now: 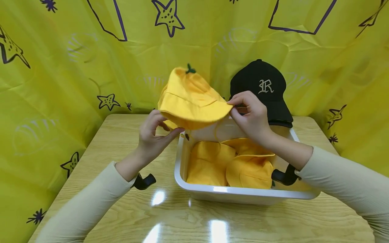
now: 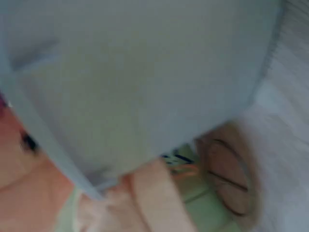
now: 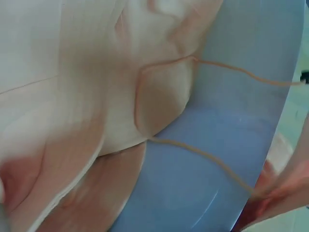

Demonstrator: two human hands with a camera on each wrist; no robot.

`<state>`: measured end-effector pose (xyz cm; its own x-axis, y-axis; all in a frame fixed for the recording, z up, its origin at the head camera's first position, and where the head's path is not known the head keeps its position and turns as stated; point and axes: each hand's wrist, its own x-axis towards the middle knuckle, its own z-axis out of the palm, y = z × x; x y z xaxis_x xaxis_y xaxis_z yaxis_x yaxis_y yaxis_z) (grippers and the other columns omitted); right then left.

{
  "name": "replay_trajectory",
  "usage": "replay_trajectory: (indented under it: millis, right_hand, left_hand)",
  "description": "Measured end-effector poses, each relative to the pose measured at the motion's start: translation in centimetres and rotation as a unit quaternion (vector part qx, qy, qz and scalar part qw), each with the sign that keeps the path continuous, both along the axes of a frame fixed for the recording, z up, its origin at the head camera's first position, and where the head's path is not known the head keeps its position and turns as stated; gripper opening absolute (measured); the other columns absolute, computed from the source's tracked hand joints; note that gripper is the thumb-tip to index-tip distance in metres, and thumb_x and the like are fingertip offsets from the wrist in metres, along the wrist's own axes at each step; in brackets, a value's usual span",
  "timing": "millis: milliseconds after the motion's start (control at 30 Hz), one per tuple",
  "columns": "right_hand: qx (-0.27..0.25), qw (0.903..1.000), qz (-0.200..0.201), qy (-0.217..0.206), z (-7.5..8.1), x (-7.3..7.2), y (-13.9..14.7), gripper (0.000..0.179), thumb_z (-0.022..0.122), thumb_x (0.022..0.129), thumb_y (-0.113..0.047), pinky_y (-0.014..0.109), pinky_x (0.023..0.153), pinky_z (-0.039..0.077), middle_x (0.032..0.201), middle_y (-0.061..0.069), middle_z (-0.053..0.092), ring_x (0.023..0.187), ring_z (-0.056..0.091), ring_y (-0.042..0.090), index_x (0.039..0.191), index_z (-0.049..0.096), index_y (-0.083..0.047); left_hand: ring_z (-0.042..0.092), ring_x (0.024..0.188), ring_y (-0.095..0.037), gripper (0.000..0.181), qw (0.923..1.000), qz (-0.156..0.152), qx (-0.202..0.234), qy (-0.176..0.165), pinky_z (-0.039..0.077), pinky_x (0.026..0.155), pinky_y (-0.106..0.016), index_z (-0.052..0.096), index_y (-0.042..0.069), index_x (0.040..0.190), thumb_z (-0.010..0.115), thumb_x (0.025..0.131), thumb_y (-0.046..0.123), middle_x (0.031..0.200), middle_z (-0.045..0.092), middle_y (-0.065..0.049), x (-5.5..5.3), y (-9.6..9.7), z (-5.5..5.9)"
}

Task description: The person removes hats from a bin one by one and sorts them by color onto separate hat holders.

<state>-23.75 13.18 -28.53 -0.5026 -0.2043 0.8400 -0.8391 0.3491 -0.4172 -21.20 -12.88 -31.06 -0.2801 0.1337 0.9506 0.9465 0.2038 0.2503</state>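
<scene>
A yellow bucket hat (image 1: 194, 103) with a small green stem on its crown is held up above the bin's back left part. My left hand (image 1: 153, 131) grips the lower left of its brim, some fingers hidden behind the fabric. At the brim's right tip, my right hand (image 1: 250, 116) pinches the edge between thumb and fingers. A thin cord (image 1: 216, 133) hangs below the hat; it also crosses the right wrist view as a tan cord (image 3: 207, 154). Below, several more yellow hats (image 1: 209, 165) lie in a white bin (image 1: 243, 192).
A black cap (image 1: 258, 87) with a letter R stands upright behind the bin's right part, its support mostly hidden. The wooden table (image 1: 127, 209) meets yellow patterned cloth (image 1: 127, 67) at back and sides. A blurred pale panel (image 2: 145, 77) fills much of the left wrist view.
</scene>
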Motion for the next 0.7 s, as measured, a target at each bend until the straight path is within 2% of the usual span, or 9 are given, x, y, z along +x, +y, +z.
replay_trajectory:
  millis: [67, 133, 233, 300, 467, 533, 633, 700]
  right_hand:
    - [-0.016, 0.9994, -0.013, -0.026, -0.1, -0.1, 0.6, 0.012, 0.061, 0.077, 0.018, 0.010, 0.069, 0.050, 0.090, 0.017, 0.060, 0.081, 0.059, 0.004, 0.085, 0.062, 0.009]
    - [-0.029, 0.9983, -0.021, -0.047, -0.1, -0.2, 1.1, 0.010, 0.061, 0.079, 0.016, 0.011, 0.067, 0.051, 0.091, 0.008, 0.060, 0.081, 0.059, 0.000, 0.087, 0.062, 0.010]
    - [-0.069, 0.9954, -0.017, -0.064, 0.0, -0.2, 1.3, 0.009, 0.060, 0.079, 0.017, 0.011, 0.064, 0.051, 0.092, -0.006, 0.058, 0.079, 0.061, -0.001, 0.087, 0.059, 0.012]
    - [-0.100, 0.9922, -0.006, -0.075, 0.2, -0.2, 1.3, 0.007, 0.059, 0.081, 0.016, 0.013, 0.064, 0.052, 0.093, -0.011, 0.056, 0.078, 0.062, 0.000, 0.088, 0.058, 0.014]
    - [-0.181, 0.9779, 0.043, -0.095, 0.6, 0.0, 1.5, 0.009, 0.055, 0.083, 0.018, 0.018, 0.067, 0.054, 0.094, -0.002, 0.061, 0.075, 0.066, 0.006, 0.091, 0.053, 0.020]
    - [-0.209, 0.9706, 0.070, -0.096, 0.7, -0.1, 1.8, 0.009, 0.054, 0.083, 0.019, 0.020, 0.067, 0.055, 0.095, 0.003, 0.063, 0.076, 0.067, 0.009, 0.092, 0.053, 0.019]
    - [-0.224, 0.9646, 0.106, -0.091, 0.8, -0.3, 2.2, 0.010, 0.053, 0.082, 0.020, 0.021, 0.069, 0.055, 0.095, 0.007, 0.066, 0.078, 0.068, 0.012, 0.092, 0.055, 0.017]
    - [-0.205, 0.9689, 0.112, -0.081, 1.2, -0.4, 2.6, 0.010, 0.053, 0.081, 0.020, 0.019, 0.070, 0.055, 0.094, 0.006, 0.067, 0.080, 0.068, 0.013, 0.090, 0.054, 0.018]
  left_hand:
    - [0.056, 0.083, -0.026, 0.037, 0.9983, 0.045, -0.038, -0.004, 0.048, 0.064, -0.029, 0.058, -0.008, 0.096, 0.074, 0.083, 0.023, 0.090, 0.060, -0.018, -0.3, -0.3, -0.6]
    - [0.054, 0.088, -0.031, 0.037, 0.9956, 0.061, -0.068, -0.022, 0.050, 0.067, -0.032, 0.055, -0.009, 0.102, 0.076, 0.079, 0.012, 0.096, 0.057, -0.021, -0.6, -0.4, -1.2]
    - [0.052, 0.096, -0.033, 0.045, 0.9923, 0.064, -0.093, -0.052, 0.054, 0.069, -0.035, 0.048, -0.011, 0.110, 0.074, 0.073, -0.007, 0.106, 0.050, -0.025, -0.8, -0.3, -1.9]
    - [0.051, 0.100, -0.033, 0.049, 0.9907, 0.063, -0.096, -0.073, 0.056, 0.069, -0.034, 0.044, -0.011, 0.113, 0.072, 0.072, -0.013, 0.110, 0.046, -0.026, -1.0, -0.2, -2.2]
    - [0.049, 0.105, -0.035, 0.047, 0.9866, 0.045, -0.080, -0.135, 0.056, 0.073, -0.038, 0.041, -0.009, 0.113, 0.066, 0.075, -0.019, 0.114, 0.042, -0.029, -1.6, -0.2, -3.1]
    - [0.049, 0.108, -0.038, 0.049, 0.9788, 0.032, -0.080, -0.186, 0.054, 0.079, -0.039, 0.037, -0.009, 0.116, 0.063, 0.076, -0.020, 0.118, 0.041, -0.029, -1.9, -0.2, -3.4]
    - [0.050, 0.108, -0.039, 0.048, 0.9551, 0.022, -0.069, -0.287, 0.049, 0.082, -0.031, 0.032, -0.009, 0.120, 0.058, 0.080, -0.019, 0.119, 0.042, -0.028, -2.5, -0.2, -3.7]
    - [0.052, 0.106, -0.037, 0.045, 0.9414, 0.026, -0.046, -0.333, 0.045, 0.082, -0.024, 0.032, -0.010, 0.120, 0.054, 0.082, -0.018, 0.116, 0.045, -0.028, -2.8, -0.3, -3.7]
